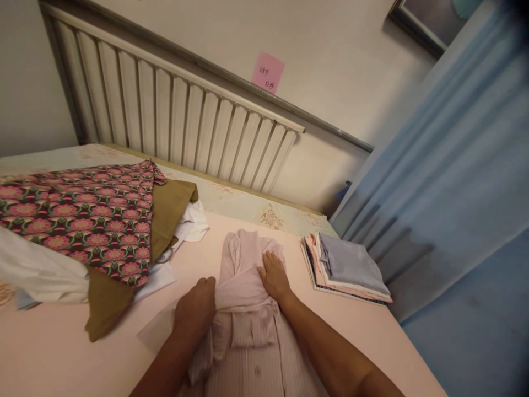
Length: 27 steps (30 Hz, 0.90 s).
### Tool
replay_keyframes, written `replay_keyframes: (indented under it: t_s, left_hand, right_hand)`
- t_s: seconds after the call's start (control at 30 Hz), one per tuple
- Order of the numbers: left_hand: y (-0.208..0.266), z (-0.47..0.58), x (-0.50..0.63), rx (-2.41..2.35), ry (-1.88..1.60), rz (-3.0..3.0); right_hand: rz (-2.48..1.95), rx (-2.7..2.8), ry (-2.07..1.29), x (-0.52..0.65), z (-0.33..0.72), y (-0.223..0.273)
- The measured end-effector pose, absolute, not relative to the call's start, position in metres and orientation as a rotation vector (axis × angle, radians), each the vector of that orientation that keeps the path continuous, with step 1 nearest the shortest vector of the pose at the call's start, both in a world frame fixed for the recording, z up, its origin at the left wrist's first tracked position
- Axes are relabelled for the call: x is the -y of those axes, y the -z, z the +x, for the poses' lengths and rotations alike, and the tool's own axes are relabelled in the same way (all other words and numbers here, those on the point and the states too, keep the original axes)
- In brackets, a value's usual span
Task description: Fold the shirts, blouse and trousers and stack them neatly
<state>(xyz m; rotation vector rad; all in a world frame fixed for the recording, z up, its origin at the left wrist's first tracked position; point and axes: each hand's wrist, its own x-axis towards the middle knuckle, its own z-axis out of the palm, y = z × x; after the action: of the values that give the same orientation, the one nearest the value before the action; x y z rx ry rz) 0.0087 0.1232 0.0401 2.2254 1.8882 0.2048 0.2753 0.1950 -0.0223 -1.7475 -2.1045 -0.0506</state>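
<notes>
A pale pink garment (248,292) lies lengthwise on the bed, partly folded, with a buttoned, finely ribbed part nearest me. My left hand (195,309) is closed on fabric at the garment's left side. A thin, pale flap spreads out to the left beneath that wrist. My right hand (273,275) lies flat with its fingers stretched on the garment's upper right part. One band of cloth crosses the garment between the two hands. What exactly the left fingers pinch is hidden behind the back of the hand.
Loose clothes, including a floral-patterned cloth (103,215) and an olive one (169,212), heap at the left. A folded stack of clothes (351,264) sits at the right beside a blue curtain (446,182). Behind the bed is a radiator (177,116), with a pink note (268,73) above it.
</notes>
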Motion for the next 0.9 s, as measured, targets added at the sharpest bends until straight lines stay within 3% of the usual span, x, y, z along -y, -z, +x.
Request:
replay_keyframes:
  t_s: [0.9]
  left_hand:
    - [-0.043,0.008,-0.124,-1.865,-0.213,2.225]
  right_hand:
    - [-1.635,2.145,0.01,-0.122,0.279,0.015]
